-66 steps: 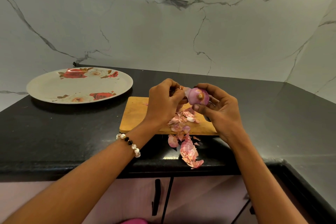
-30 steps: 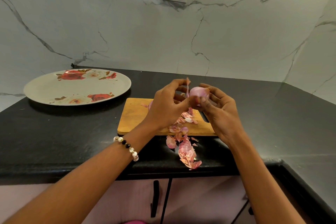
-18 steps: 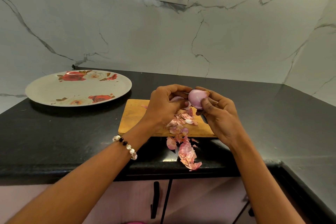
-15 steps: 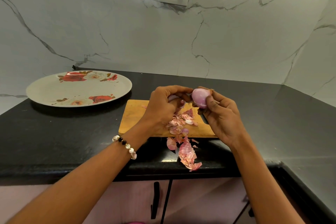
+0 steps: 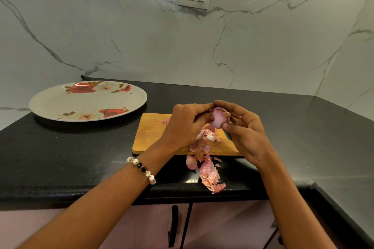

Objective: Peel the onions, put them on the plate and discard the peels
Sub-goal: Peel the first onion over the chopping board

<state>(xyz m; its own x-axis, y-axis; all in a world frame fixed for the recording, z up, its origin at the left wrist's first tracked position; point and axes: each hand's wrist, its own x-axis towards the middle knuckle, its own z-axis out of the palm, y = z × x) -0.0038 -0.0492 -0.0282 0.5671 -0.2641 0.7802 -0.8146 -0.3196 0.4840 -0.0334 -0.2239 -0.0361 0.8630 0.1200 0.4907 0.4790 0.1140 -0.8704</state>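
Purple onion (image 5: 218, 117) is sitting between our two hands over the wooden board (image 5: 150, 134). We are peeling: right hand (image 5: 245, 132) is cupping it, left hand (image 5: 185, 125) is pinching skin. Next we are needing the plate (image 5: 50, 101) (nothing on it yet).

Onion (image 5: 219, 117) now turned between hands

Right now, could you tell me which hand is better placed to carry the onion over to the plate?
Left, probably. The plate lies on the left side, and the left hand is nearer it, though the right hand grips most of the onion.
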